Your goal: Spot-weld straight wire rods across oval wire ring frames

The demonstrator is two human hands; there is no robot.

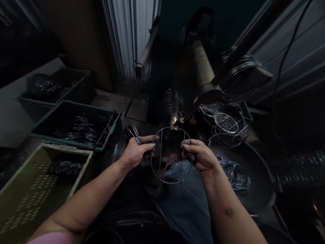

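Note:
A round wire ring (170,183) with two straight wires across it is held upright between my two hands, in front of the machine's copper-coloured tip (173,122). My left hand (138,149) pinches the ring's left side between thumb and forefinger. Several short loose wires (135,132) also stick up out of that hand. My right hand (199,152) has its thumb and fingers closed on the ring's right side. The ring's top edge is close to the tip; whether they touch I cannot tell.
On the left stand a yellow crate (45,147), a green crate (68,103) and a grey bin (86,73), all with metal parts inside. At right, a round dark tub (264,162) holds wire rings (235,174). Wire hoops (241,67) hang behind the machine's cylindrical arm (202,64).

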